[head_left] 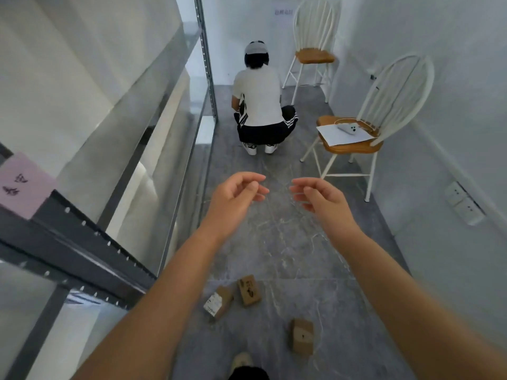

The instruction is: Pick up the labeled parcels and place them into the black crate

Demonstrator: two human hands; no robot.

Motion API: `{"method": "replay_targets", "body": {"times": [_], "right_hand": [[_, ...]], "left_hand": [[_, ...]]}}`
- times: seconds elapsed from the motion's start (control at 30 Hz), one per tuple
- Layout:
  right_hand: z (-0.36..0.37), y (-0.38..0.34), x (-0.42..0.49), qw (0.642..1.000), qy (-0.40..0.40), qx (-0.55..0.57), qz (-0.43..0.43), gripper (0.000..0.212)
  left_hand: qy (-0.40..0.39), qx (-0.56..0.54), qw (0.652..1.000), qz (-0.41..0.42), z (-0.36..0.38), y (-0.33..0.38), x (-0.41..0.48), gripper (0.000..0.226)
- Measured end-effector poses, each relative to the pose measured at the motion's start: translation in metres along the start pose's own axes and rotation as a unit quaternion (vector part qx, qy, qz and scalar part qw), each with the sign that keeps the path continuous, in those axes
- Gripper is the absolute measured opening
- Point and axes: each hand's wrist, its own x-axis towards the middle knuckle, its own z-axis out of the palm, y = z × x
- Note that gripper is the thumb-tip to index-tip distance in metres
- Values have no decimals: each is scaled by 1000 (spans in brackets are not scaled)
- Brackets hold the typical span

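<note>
Parcels (248, 290) are seen low in the frame on the floor (288, 242), three apart; left hand (233, 193) and right hand (319, 196) are held mid-frame, fingers loosely curled, empty; no crate is visible; reaching down is judged next.

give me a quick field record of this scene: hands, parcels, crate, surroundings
left hand: empty, fingers loosely curled, raised in front
right hand: empty, fingers loosely curled
small brown cardboard parcels: three on the grey marbled floor, white-labelled one, one beside it, one apart
black crate: not in view
grey metal shelving rack: along the left
white wooden chairs: near, far
crouching person: ahead, back turned
</note>
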Motion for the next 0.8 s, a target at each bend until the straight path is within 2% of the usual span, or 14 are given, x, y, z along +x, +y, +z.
{"method": "replay_targets", "body": {"times": [0.2, 0.4, 0.63, 0.8], "right_hand": [[30, 64, 73, 999, -9, -28, 41, 25], [41, 189, 108, 991, -39, -45, 123, 24], [58, 440, 125, 970, -95, -89, 204, 23], [64, 623, 128, 934, -166, -180, 261, 32]], "left_hand": [[-6, 14, 998, -66, -21, -79, 70, 21], [11, 12, 985, -174, -11, -216, 78, 19], [49, 42, 948, -313, 24, -465, 61, 15], [26, 63, 924, -377, 59, -634, 45, 21]]}}
